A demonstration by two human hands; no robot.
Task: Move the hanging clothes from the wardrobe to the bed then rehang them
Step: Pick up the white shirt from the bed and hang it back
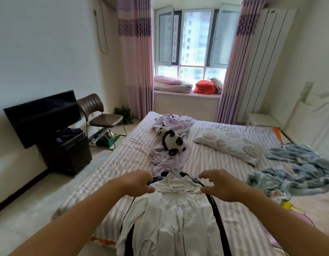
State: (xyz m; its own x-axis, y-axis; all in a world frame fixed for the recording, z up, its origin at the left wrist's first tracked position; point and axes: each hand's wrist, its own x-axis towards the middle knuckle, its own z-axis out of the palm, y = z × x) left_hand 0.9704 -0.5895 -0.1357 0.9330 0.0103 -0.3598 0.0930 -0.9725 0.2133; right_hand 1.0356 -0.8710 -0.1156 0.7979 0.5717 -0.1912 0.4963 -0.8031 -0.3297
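A white zip jacket (175, 215) with dark side stripes lies flat on the striped bed (134, 154), collar toward the window. Thin hanger hooks (175, 172) stick out above the collar, and dark clothing shows underneath it. My left hand (137, 183) is at the jacket's left shoulder, fingers and thumb curled round the dark edge there. My right hand (220, 185) hovers at the right shoulder. Its fingers are spread and bent, and only the thumb touches the collar edge. The wardrobe is out of view.
A lilac garment (169, 161) and a panda plush (171, 140) lie mid-bed. A flowered pillow (228, 146) and a rumpled blue blanket (297, 170) are on the right. A TV (41, 117), a black cabinet (67, 154) and a brown chair (100, 115) stand along the left wall.
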